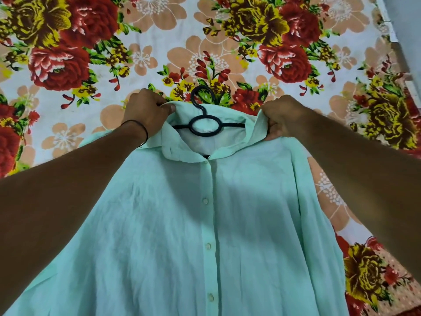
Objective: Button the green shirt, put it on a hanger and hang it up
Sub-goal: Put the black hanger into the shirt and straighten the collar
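Note:
The pale green shirt (182,224) lies front up on the bed, its placket buttoned down the middle. A black plastic hanger (205,126) sits inside the neck opening; its hook (201,96) sticks out past the collar, and its arms are hidden under the cloth. My left hand (147,112) pinches the collar at the left shoulder. My right hand (281,117) grips the collar and shoulder cloth on the right side.
The bed is covered by a flowered sheet (159,42) in red, yellow and peach. The bed's right edge and a strip of grey floor (407,23) show at the upper right.

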